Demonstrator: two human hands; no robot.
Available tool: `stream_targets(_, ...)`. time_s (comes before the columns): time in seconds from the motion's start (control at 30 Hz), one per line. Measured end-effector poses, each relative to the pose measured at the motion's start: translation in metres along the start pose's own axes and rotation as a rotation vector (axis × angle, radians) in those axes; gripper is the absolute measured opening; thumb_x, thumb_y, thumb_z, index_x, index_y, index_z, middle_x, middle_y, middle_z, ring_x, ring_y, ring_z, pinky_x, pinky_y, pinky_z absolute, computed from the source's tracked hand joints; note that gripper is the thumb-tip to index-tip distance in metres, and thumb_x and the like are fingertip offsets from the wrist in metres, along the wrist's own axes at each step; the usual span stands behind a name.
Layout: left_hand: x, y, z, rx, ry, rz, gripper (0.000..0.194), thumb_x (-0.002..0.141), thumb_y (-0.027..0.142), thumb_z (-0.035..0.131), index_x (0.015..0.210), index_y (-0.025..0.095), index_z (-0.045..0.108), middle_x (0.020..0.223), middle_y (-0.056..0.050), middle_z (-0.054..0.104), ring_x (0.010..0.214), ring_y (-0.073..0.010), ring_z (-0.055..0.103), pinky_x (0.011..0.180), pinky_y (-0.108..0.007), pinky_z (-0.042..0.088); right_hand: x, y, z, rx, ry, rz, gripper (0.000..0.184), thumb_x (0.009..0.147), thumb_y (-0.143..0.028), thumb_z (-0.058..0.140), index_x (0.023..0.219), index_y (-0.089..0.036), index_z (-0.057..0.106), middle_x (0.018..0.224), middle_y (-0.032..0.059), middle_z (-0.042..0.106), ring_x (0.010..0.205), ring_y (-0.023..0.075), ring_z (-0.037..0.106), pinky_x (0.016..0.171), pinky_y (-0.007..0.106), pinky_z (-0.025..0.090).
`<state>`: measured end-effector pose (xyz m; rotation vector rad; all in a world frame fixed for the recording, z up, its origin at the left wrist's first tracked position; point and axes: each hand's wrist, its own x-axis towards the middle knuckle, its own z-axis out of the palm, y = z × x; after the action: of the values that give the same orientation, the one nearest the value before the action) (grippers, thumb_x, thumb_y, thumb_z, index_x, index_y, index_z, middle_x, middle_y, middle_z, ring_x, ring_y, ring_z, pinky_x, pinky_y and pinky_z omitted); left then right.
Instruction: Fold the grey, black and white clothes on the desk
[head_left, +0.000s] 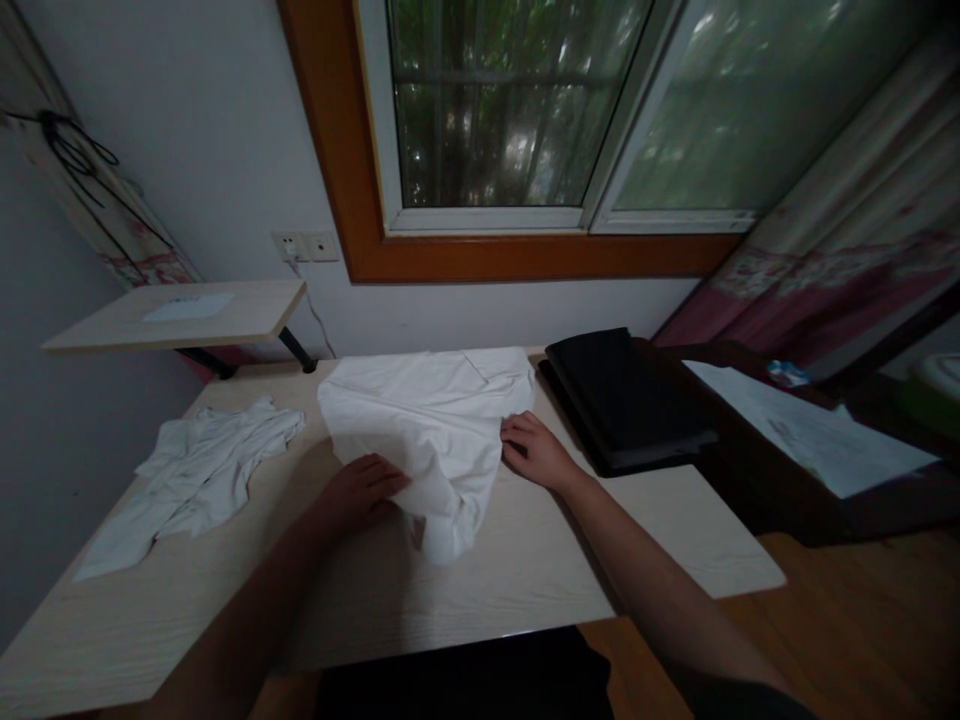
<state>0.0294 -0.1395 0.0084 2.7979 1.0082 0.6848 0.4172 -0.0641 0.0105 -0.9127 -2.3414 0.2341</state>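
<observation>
A white cloth garment (435,410) lies partly folded on the desk in front of me, its back edge straight and its front end bunched into a rumpled point. At its left front edge, my left hand (366,487) is closed on the fabric, with the thumb hidden. My right hand (536,452) has its bent fingers gripping the right edge of the same garment. Off to the left lies a second white garment (202,465), crumpled and apart from both hands.
The pale wooden desk (480,605) carries a raised shelf (262,318) with a paper on it at back left. A black folder or case (626,400) lies at right. Beyond it, a paper sheet (806,425) rests on a dark surface. A window (525,110) is behind.
</observation>
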Motion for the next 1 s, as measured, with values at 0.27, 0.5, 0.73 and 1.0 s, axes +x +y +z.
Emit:
stream_targets(0.27,-0.003,-0.016,-0.005,-0.22,0.157,-0.628,0.036,0.096,0.032,0.042,0.104,0.018,0.074,0.101,-0.009,0.079,0.093,-0.0252,0.073,0.082,-0.036,0.055,0.003,-0.014,0.011,0.104,-0.059,-0.128,0.04,0.09,-0.042,0.076,0.126,-0.026,0.07,0.126,0.0113,0.069,0.113,0.0282,0.061,0.098,0.046,0.048)
stream_targets(0.5,-0.001,-0.019,-0.014,-0.415,0.443,-0.928,0.039,0.09,0.046,0.047,0.097,0.018,0.074,0.094,-0.005,0.078,0.089,-0.0264,0.07,0.077,-0.034,0.052,0.005,-0.009,0.015,0.183,-0.094,-0.118,0.021,0.09,-0.044,0.076,0.105,-0.031,0.079,0.116,0.007,0.073,0.111,0.0256,0.062,0.097,0.043,0.048)
stream_targets(0.73,-0.009,-0.023,-0.015,-0.556,0.594,-1.017,0.041,0.088,0.052,0.055,0.099,0.017,0.073,0.095,-0.006,0.076,0.09,-0.0256,0.067,0.076,-0.032,0.051,0.001,-0.007,-0.003,0.442,-0.075,0.095,0.032,0.099,-0.05,0.061,0.09,-0.022,0.075,0.091,0.0073,0.072,0.09,0.0224,0.063,0.086,0.037,0.048)
stream_targets(1.0,-0.02,-0.027,-0.015,-0.705,0.514,-0.878,0.037,0.087,0.05,0.059,0.095,0.017,0.073,0.091,-0.005,0.075,0.081,-0.0227,0.068,0.073,-0.031,0.053,-0.031,0.008,-0.026,0.461,0.121,0.528,0.059,0.094,-0.069,0.053,0.06,-0.022,0.043,0.056,-0.0047,0.037,0.057,0.0126,0.037,0.054,0.026,0.029)
